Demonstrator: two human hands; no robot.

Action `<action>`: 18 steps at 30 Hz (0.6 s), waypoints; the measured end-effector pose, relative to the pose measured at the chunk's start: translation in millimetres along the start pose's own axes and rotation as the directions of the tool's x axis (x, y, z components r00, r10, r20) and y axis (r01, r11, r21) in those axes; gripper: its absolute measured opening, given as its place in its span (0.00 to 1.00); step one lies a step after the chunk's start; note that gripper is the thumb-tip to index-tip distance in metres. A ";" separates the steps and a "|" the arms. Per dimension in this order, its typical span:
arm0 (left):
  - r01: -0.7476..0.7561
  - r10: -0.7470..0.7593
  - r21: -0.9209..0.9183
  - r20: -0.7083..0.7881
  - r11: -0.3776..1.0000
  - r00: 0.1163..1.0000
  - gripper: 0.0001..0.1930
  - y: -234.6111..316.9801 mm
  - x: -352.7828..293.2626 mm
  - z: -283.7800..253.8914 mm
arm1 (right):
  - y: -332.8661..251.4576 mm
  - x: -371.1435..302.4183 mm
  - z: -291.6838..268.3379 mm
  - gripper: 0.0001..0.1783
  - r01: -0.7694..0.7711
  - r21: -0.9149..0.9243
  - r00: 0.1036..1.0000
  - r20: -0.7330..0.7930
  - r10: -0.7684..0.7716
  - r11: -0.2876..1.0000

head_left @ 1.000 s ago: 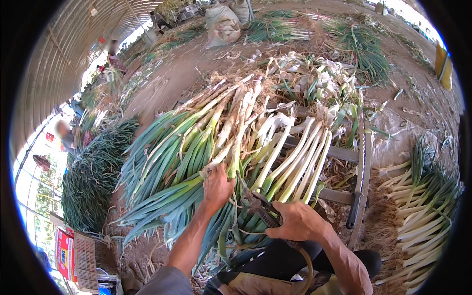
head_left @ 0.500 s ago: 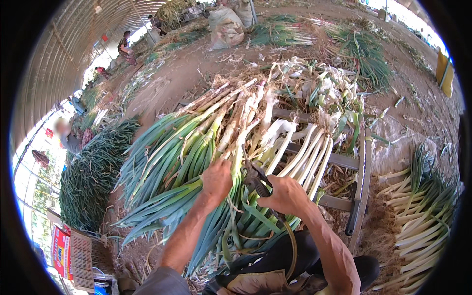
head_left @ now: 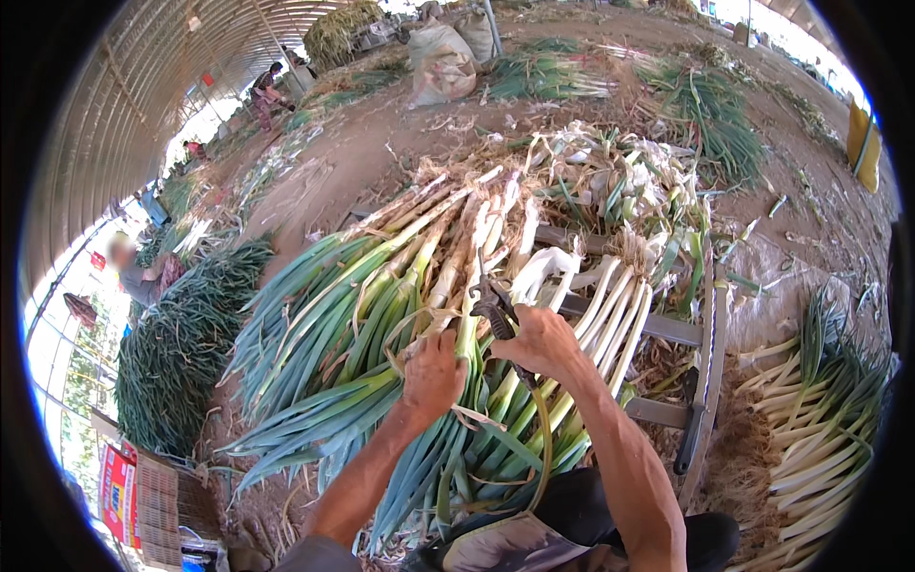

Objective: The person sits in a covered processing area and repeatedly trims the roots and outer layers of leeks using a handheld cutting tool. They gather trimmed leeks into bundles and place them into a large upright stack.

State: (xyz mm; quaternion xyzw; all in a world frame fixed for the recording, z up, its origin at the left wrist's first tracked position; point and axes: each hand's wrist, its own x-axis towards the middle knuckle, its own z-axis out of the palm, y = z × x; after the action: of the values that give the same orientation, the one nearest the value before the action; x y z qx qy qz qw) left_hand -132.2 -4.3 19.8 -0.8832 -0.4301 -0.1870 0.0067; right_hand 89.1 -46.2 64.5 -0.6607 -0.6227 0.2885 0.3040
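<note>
My left hand (head_left: 434,374) is closed around a green onion (head_left: 465,336) just above its leafy part, in the middle of the pile. Close to that stalk, my right hand (head_left: 541,341) grips a dark blow gun (head_left: 495,311) with its thin nozzle pointing away from me. A yellowish hose (head_left: 544,448) runs from the handle down toward my lap. Left of my hands lie untrimmed green onions (head_left: 329,305) with brownish outer skins. Several peeled white stalks (head_left: 610,310) lie to the right, partly behind my right forearm.
A metal rack (head_left: 710,324) supports the pile, and a black-handled knife (head_left: 688,424) is at its right side. Peeled skins (head_left: 620,162) heap up at the far end. More green onions (head_left: 810,419) lie on the ground at right. A leafy heap (head_left: 191,343) and a co-worker (head_left: 138,272) are at left.
My right hand has moved the blow gun away from me, up along the stalk. My left hand has shifted slightly right and nearer. Peeled-back skin now shows by my left fingers.
</note>
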 end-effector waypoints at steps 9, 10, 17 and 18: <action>0.215 -0.220 0.048 0.175 0.975 0.960 0.20 13.6 9.7 25.0 | 2.8 43.7 -0.7 0.20 0.011 -0.061 0.998 -0.064 -0.015 0.998; 0.224 -0.226 0.030 0.187 0.974 0.956 0.21 13.2 13.2 25.4 | 2.6 46.5 -2.2 0.20 -0.003 -0.053 0.998 -0.057 0.000 0.999; 0.351 -0.329 -0.169 0.145 0.921 0.933 0.19 -8.3 37.0 45.3 | -8.9 -4.3 -24.6 0.21 -0.121 0.162 0.992 0.066 0.112 0.979; 0.365 -0.333 -0.219 0.169 0.905 0.928 0.19 -6.2 41.9 35.0 | -12.0 -24.9 -34.0 0.21 -0.163 0.226 0.984 0.108 0.142 0.960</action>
State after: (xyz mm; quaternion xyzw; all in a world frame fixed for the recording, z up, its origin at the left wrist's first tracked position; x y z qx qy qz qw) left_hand -102.1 37.3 0.4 -0.7957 -0.5543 -0.1804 -0.1643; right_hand 105.7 -72.0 95.8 -0.6524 -0.5449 0.4122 0.3279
